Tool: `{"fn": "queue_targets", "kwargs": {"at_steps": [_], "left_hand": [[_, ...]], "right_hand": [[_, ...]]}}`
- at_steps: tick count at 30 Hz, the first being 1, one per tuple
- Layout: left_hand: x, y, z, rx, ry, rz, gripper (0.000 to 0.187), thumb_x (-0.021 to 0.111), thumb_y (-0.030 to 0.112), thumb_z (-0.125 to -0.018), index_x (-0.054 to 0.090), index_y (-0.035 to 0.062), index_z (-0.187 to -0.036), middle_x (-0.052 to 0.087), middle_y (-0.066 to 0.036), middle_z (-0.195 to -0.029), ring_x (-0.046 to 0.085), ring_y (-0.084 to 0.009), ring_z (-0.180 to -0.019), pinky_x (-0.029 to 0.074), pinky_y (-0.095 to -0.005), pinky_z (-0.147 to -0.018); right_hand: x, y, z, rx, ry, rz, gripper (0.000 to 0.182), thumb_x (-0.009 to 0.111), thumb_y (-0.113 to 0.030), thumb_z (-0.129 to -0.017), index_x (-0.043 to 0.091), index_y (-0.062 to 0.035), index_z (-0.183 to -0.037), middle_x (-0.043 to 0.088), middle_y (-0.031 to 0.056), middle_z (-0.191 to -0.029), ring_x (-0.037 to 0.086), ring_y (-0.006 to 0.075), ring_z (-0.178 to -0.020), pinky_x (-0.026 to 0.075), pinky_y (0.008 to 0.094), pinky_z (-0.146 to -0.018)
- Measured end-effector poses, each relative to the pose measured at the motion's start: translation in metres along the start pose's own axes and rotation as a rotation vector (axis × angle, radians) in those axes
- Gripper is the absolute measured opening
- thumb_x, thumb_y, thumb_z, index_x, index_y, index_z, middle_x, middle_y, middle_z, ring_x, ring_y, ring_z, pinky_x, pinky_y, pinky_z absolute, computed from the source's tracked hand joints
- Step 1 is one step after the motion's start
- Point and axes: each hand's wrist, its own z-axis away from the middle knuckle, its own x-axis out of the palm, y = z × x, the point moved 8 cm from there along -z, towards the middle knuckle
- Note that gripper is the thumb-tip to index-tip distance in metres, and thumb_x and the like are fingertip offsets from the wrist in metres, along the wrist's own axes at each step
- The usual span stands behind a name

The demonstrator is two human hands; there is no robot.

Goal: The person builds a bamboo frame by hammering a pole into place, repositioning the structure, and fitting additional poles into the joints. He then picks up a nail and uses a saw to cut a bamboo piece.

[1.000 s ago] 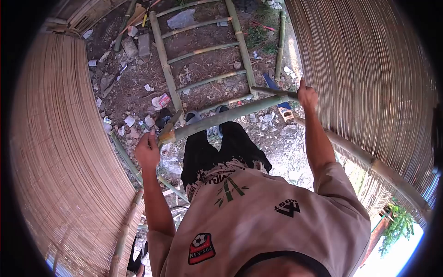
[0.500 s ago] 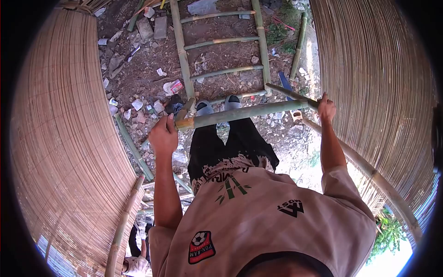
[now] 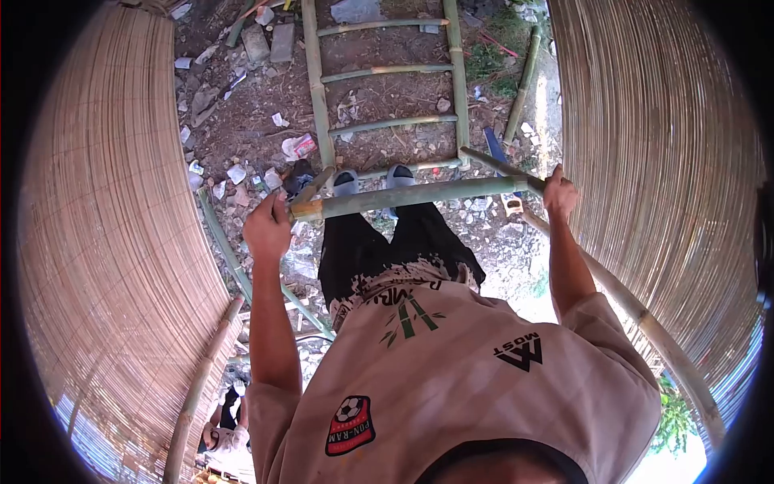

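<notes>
My left hand [image 3: 268, 229] is closed at the left end of a thick green bamboo crossbar [image 3: 411, 196]. At its other end, my right hand [image 3: 561, 194] is wrapped round the tip of a bamboo side pole [image 3: 501, 168]. The crossbar spans in front of my legs. A shorter-looking side piece [image 3: 313, 185] runs from its left end towards my feet. Beyond, a bamboo ladder-like frame [image 3: 320, 105] with several rungs extends away over the ground, its near end by my grey shoes [image 3: 400, 175]. How the pieces join is partly hidden.
Woven bamboo screens rise at left [image 3: 121, 202] and right [image 3: 645, 145]. Long poles slant along the left [image 3: 197, 395] and right [image 3: 677, 363]. A blue-bladed saw [image 3: 495, 145] lies on littered, stony ground [image 3: 242, 129]. Another person [image 3: 228, 436] is at lower left.
Both hands and the crossbar have shifted slightly left in view, and the crossbar's left end sits a little higher. Both hands keep their hold. The other person's posture looks changed.
</notes>
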Motion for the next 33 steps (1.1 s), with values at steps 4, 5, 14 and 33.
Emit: {"fn": "queue_targets", "kwargs": {"at_steps": [4,5,14,33], "left_hand": [[0.004,-0.001,-0.003,0.036,-0.009,-0.016,0.032,0.052,0.036,-0.097,0.066,0.0092,-0.086,0.065,-0.019,-0.073,0.062,-0.0422,-0.07,0.046,-0.0504,-0.063],[0.005,-0.005,-0.003,0.031,0.002,0.039,0.032,0.052,0.035,-0.097,0.066,0.0091,-0.086,0.064,-0.019,-0.072,0.062,-0.0425,-0.07,0.046,-0.0504,-0.063],[0.005,-0.003,0.0,0.062,0.011,0.077,0.031,0.051,0.033,-0.097,0.064,0.008,-0.083,0.063,-0.02,-0.071,0.06,-0.0434,-0.067,0.044,-0.051,-0.06],[0.003,0.003,-0.001,0.09,0.045,0.097,0.033,0.053,0.033,-0.095,0.063,0.0061,-0.079,0.064,-0.019,-0.073,0.061,-0.0428,-0.068,0.045,-0.051,-0.061]], "right_hand": [[-0.001,-0.003,0.001,0.009,-0.043,0.031,0.07,0.028,-0.061,-0.095,0.078,-0.0107,-0.093,0.068,0.0273,-0.099,0.065,0.0419,-0.096,0.047,0.0482,-0.092],[0.0,-0.002,0.003,0.007,-0.041,0.042,0.07,0.028,-0.061,-0.095,0.078,-0.0109,-0.093,0.068,0.0275,-0.099,0.065,0.042,-0.096,0.047,0.0483,-0.092],[0.005,0.007,-0.006,0.043,-0.003,-0.002,0.067,0.032,-0.062,-0.094,0.078,-0.014,-0.092,0.069,0.0243,-0.099,0.065,0.0413,-0.096,0.048,0.0466,-0.091],[-0.016,-0.009,0.01,0.043,0.0,-0.011,0.069,0.03,-0.059,-0.093,0.073,-0.0051,-0.103,0.066,0.0272,-0.106,0.062,0.0449,-0.103,0.044,0.0502,-0.095]]}}
